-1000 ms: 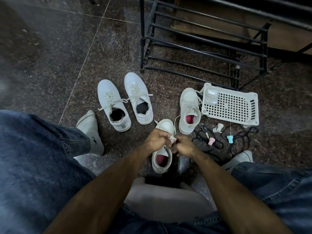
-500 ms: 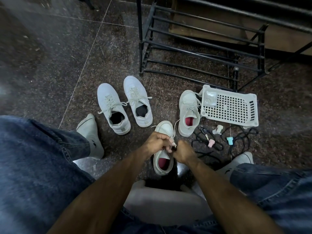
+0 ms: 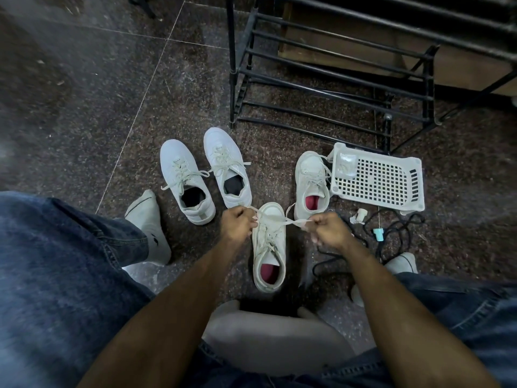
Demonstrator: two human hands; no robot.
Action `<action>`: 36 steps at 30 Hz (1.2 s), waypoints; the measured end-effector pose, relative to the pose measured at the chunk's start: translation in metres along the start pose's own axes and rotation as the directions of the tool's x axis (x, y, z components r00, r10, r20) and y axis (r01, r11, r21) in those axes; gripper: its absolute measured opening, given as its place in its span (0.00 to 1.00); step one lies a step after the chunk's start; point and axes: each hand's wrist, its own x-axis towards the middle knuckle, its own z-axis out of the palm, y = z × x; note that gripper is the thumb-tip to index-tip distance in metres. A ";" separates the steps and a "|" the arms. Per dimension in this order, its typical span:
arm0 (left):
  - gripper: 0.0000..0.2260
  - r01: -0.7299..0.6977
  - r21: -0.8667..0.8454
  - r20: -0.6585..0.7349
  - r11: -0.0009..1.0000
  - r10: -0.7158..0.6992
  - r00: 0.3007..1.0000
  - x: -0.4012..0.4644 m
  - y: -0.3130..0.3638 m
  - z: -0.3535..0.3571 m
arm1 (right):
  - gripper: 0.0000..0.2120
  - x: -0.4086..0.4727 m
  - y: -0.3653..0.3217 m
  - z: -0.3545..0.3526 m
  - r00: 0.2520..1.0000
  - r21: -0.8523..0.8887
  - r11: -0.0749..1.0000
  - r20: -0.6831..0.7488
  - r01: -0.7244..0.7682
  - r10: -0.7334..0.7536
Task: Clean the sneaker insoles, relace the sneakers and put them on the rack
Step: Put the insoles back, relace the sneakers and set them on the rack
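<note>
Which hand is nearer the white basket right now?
Right. The right hand pinches a lace end just below-left of the white basket; the left hand grips the other lace end across the sneaker, farther away.

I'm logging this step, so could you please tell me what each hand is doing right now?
Left hand: closed, gripping one lace end.
Right hand: closed, pinching the other lace end.

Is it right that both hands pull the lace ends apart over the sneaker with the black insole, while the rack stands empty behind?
Not quite. The head view shows the left hand and right hand pulling the lace ends apart over the sneaker with the red insole. The rack behind holds no shoes.
</note>
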 end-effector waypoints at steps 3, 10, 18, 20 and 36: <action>0.08 0.167 -0.229 -0.027 0.959 -0.178 0.984 -0.002 0.004 -0.005 | 0.07 0.004 0.008 -0.016 0.991 -0.077 0.991 -0.087 -0.110 0.104; 0.12 0.423 -0.429 -0.157 0.798 -0.527 0.835 0.009 -0.029 -0.038 | 0.12 0.002 0.062 -0.022 0.879 -0.333 0.836 -0.357 -0.435 0.316; 0.23 0.131 0.562 -0.199 0.816 -0.020 0.980 0.004 -0.051 -0.019 | 0.22 -0.006 0.021 0.035 1.000 -0.703 0.712 0.012 -0.004 0.017; 0.17 -0.109 0.627 0.082 0.771 0.075 0.994 0.000 -0.047 -0.007 | 0.20 -0.006 0.012 0.054 0.989 -0.630 0.767 0.137 0.126 -0.050; 0.05 -0.339 0.704 0.346 0.624 0.115 0.931 -0.002 -0.057 0.024 | 0.11 -0.009 0.022 0.085 0.989 -0.466 0.872 0.054 0.149 -0.140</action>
